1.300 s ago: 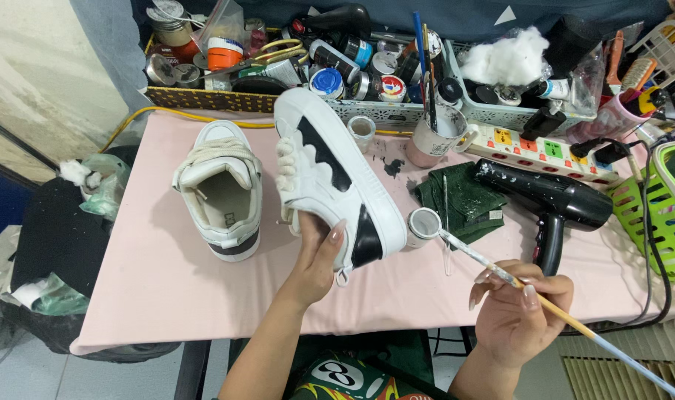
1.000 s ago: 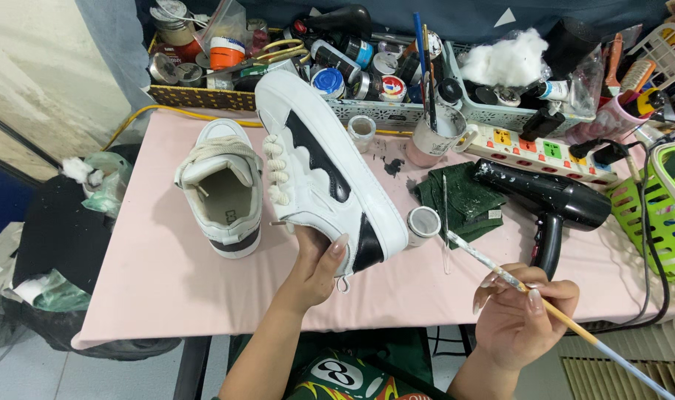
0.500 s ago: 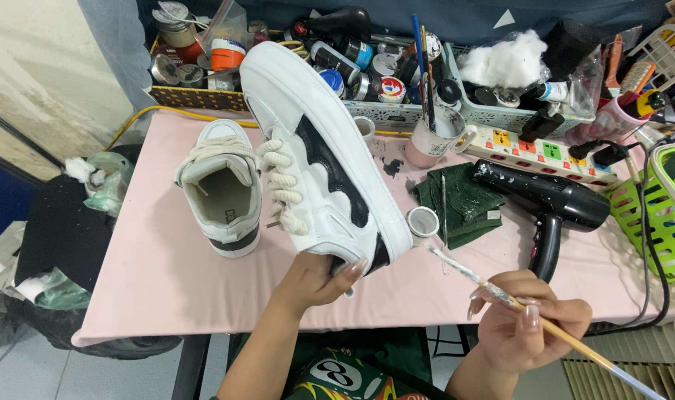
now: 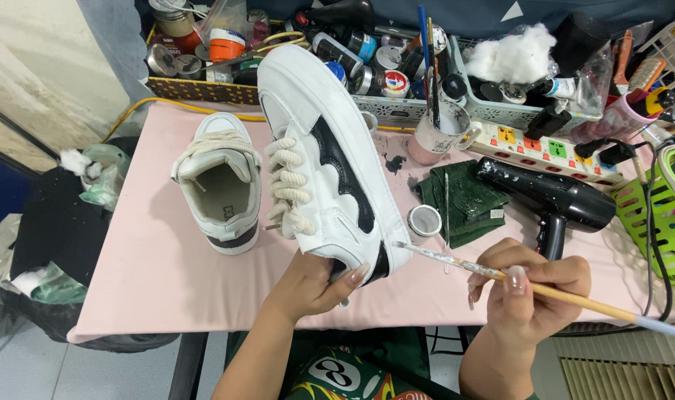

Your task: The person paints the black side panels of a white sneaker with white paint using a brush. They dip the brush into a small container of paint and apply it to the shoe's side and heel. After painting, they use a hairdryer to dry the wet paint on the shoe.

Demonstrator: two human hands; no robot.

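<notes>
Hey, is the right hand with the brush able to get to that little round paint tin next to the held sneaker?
Probably yes. The right hand points its paintbrush near the small round tin, which sits uncovered on the pink table beside the held sneaker.

Our left hand point(image 4: 315, 285) and right hand point(image 4: 530, 289) are bare, with long pale polished nails and no sleeves on the forearms. At 6 o'clock our dark green patterned garment point(image 4: 337, 374) shows.

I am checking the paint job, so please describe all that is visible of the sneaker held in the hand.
The held sneaker is white, leather-looking, with black wavy side panels, thick cream rope laces and a thick white sole. It is lifted above the pink table, toe pointing away, side turned up. The left hand grips its heel; the paintbrush tip nearly touches its heel edge.
</notes>
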